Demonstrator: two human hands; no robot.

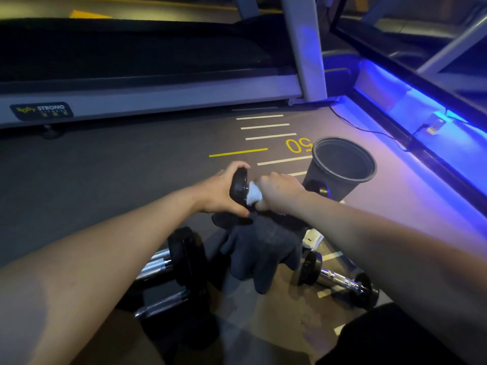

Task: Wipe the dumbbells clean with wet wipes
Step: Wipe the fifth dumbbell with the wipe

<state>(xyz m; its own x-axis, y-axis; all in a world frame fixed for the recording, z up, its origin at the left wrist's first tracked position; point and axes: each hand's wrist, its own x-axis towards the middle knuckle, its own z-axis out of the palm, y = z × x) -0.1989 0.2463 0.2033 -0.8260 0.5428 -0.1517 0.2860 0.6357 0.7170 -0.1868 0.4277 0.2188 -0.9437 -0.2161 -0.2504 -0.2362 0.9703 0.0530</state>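
Note:
My left hand (220, 192) grips the black end of a small dumbbell (238, 188) held above the floor. My right hand (280, 193) is wrapped around its handle with a white wet wipe (254, 193) pressed against the inner face of that end; the handle itself is hidden. The dumbbell's far end (317, 189) shows past my right hand. A small chrome-handled dumbbell (338, 281) lies on the floor at the right. Two larger dumbbells (181, 262) lie at the lower left.
A pair of dark gloves (259, 246) lies on the floor under my hands. A dark bucket (340, 167) stands just right of my hands. A white packet (312, 239) peeks from beside the gloves. A treadmill (147, 96) runs along the back; a blue-lit ledge (421, 122) with a cable is at right.

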